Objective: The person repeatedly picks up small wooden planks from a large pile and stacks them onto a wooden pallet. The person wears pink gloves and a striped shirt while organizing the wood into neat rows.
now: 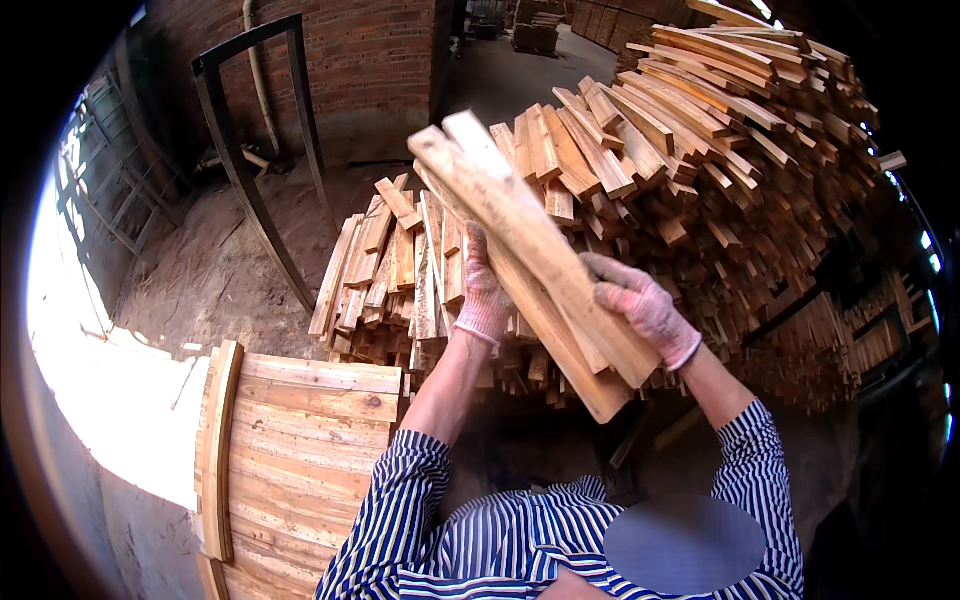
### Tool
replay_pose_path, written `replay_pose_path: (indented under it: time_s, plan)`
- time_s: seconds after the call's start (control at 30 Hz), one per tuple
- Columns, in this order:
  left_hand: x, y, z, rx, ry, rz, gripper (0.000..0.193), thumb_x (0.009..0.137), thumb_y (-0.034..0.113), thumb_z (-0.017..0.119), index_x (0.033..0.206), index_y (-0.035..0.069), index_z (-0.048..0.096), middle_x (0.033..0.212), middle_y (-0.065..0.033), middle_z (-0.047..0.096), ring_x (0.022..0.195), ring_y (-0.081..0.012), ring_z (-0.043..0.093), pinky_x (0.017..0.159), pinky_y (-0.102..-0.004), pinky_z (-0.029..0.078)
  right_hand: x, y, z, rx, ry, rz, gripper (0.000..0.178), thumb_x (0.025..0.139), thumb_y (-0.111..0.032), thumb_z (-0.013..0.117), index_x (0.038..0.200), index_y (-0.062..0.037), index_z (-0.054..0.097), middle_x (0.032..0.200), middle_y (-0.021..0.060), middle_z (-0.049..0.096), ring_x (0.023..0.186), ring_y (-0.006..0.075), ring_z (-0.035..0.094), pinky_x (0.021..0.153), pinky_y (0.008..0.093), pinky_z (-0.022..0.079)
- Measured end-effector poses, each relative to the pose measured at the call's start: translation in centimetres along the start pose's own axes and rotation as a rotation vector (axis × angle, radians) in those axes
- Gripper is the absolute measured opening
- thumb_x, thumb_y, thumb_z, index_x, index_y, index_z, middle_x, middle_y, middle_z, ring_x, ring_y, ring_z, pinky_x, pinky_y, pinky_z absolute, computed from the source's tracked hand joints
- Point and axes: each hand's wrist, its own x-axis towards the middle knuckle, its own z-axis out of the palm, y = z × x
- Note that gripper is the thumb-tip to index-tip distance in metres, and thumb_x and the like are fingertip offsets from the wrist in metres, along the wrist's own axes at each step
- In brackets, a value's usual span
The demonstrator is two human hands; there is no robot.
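Note:
Several wooden boards [545,255] are held up in front of me, slanting from upper left to lower right and fanned slightly apart. My left hand [482,290], in a pinkish work glove, grips them along their left edge; its fingers are partly hidden behind the wood. On the opposite edge, near the lower end, my right hand [645,305] is closed round the boards in a similar soiled glove. Beneath and beyond them lies a large heap of cut boards [590,150].
At lower left, boards [310,440] lie side by side in a flat stack, with upright strips [220,450] along its left side. A dark metal frame [255,170] stands on the dirt floor before a brick wall [370,70]. The heap rises high at the right.

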Motion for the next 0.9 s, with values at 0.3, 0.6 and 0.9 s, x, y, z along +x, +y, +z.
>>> replay_pose_path:
  time_s: [0.3, 0.6, 0.9]
  plan:
    - [-4.0, -0.5, -4.9, 0.293, 0.237, 0.132, 0.061, 0.095, 0.047, 0.068, 0.128, -0.003, 0.059, 0.121, -0.0247, 0.069, 0.105, -0.0329, 0.069, 0.096, -0.0463, 0.057, -1.3, 2.8, 7.0, -0.695, -0.103, 0.257, 0.120, 0.080, -0.050, 0.080, 0.159, 0.0050, 0.008, 0.154, 0.0309, 0.040, 0.143, 0.0367, 0.043, 0.117, 0.0388, 0.035]
    - [-6.0, 4.4, -4.0, 0.222, 0.040, 0.297, 0.065, 0.086, 0.037, 0.078, 0.134, -0.001, 0.055, 0.117, -0.0241, 0.068, 0.103, -0.0369, 0.069, 0.095, -0.0519, 0.056, 17.6, 0.9, 4.5, -1.074, 0.028, 0.091, 0.092, 0.087, -0.059, 0.064, 0.155, -0.0061, 0.032, 0.150, 0.0258, 0.043, 0.138, 0.0380, 0.045, 0.107, 0.0505, 0.043]
    - [-6.0, -2.1, -5.4, 0.011, 0.047, 0.383, 0.070, 0.083, 0.035, 0.081, 0.136, 0.001, 0.050, 0.122, -0.0165, 0.063, 0.112, -0.0345, 0.061, 0.102, -0.0510, 0.052, 38.4, 19.4, -19.1, -2.440, 1.345, 0.561, 0.058, 0.098, -0.043, 0.054, 0.132, 0.0044, 0.059, 0.102, 0.0259, 0.066, 0.084, 0.0377, 0.064, 0.062, 0.0567, 0.049]
